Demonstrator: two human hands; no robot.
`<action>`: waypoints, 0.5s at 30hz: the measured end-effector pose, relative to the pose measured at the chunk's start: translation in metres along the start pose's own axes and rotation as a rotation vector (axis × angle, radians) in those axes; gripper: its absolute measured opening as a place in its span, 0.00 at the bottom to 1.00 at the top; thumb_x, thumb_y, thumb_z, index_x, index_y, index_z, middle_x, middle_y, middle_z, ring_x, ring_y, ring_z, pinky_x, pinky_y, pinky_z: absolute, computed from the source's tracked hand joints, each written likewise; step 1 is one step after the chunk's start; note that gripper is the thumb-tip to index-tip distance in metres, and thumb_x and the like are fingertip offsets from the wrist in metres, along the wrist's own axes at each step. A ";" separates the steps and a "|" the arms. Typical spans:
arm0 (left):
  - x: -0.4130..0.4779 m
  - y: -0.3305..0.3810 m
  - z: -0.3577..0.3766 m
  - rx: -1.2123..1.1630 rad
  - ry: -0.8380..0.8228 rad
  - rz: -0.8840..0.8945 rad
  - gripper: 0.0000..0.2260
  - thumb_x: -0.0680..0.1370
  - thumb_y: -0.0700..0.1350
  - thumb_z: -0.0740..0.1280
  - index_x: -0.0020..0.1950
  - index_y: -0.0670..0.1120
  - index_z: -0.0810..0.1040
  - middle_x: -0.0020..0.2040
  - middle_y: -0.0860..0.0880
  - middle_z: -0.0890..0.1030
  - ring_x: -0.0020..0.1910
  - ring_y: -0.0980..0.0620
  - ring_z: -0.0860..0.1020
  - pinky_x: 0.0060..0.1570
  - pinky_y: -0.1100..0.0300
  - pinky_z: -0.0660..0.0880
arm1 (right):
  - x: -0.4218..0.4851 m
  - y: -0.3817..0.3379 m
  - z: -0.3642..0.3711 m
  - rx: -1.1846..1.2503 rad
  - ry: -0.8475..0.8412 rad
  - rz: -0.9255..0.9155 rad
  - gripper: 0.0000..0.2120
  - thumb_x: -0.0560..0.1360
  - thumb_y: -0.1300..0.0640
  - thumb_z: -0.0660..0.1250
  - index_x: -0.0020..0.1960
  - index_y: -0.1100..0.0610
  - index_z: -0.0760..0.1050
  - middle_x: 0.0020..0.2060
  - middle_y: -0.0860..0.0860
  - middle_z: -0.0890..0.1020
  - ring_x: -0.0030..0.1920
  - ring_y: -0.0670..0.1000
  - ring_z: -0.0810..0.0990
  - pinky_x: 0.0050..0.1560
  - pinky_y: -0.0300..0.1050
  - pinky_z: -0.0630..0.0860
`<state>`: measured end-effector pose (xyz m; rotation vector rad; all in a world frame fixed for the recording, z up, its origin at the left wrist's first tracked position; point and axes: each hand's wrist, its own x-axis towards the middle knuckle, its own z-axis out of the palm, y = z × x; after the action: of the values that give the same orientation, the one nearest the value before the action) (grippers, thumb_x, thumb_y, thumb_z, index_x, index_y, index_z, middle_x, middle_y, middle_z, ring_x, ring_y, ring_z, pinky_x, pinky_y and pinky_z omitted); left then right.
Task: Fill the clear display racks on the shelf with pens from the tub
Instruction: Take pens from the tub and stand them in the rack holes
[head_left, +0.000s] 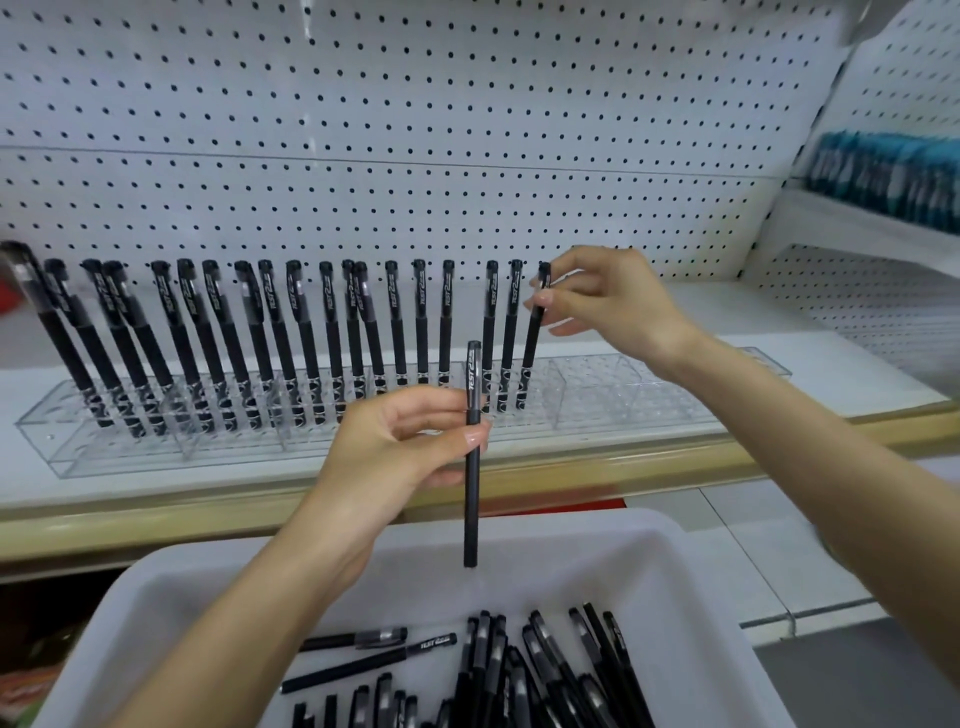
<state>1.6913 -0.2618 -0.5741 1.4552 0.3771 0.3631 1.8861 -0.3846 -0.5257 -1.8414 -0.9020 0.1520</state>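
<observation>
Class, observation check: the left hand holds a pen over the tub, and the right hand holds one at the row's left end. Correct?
No. The head view shows the right hand holding one at the row's right end; the left hand holds a pen over the tub.

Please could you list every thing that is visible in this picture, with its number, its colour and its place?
standing pens: about eighteen, black, upright in the display rack
display rack: one long row, clear, on the shelf; right part unfilled
loose pens: many, black, lying in the tub
tub: one, white, foreground, below the shelf
shelf: one, white, beige front edge
pegboard: one, white, behind the shelf
blurred packs: number unclear, teal, upper right
left-hand pen: one, black, upright above the tub
right-hand pen: one, black, right end of the row, lower end in the rack
left hand: holds the left-hand pen
right hand: pinches the right-hand pen
</observation>
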 end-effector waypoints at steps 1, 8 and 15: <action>0.000 -0.001 0.000 0.005 -0.005 -0.004 0.11 0.69 0.39 0.74 0.51 0.46 0.82 0.46 0.50 0.85 0.45 0.54 0.84 0.37 0.64 0.79 | 0.001 0.001 0.000 0.005 0.003 0.005 0.09 0.74 0.62 0.70 0.51 0.64 0.76 0.41 0.53 0.85 0.40 0.50 0.84 0.47 0.49 0.82; 0.000 -0.001 0.001 0.011 -0.014 -0.011 0.11 0.70 0.38 0.74 0.52 0.44 0.82 0.45 0.49 0.85 0.44 0.54 0.84 0.37 0.64 0.79 | 0.004 0.004 0.004 0.017 -0.005 0.026 0.05 0.74 0.62 0.71 0.49 0.60 0.78 0.42 0.55 0.85 0.41 0.50 0.84 0.47 0.47 0.82; 0.000 0.001 0.001 0.041 -0.036 -0.002 0.13 0.70 0.39 0.73 0.54 0.43 0.81 0.48 0.48 0.85 0.46 0.53 0.84 0.39 0.64 0.79 | -0.002 0.009 0.007 0.035 0.037 0.057 0.07 0.73 0.59 0.72 0.50 0.58 0.78 0.42 0.54 0.85 0.41 0.49 0.84 0.47 0.45 0.82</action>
<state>1.6913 -0.2626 -0.5732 1.4996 0.3590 0.3287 1.8861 -0.3829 -0.5373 -1.8324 -0.8163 0.1676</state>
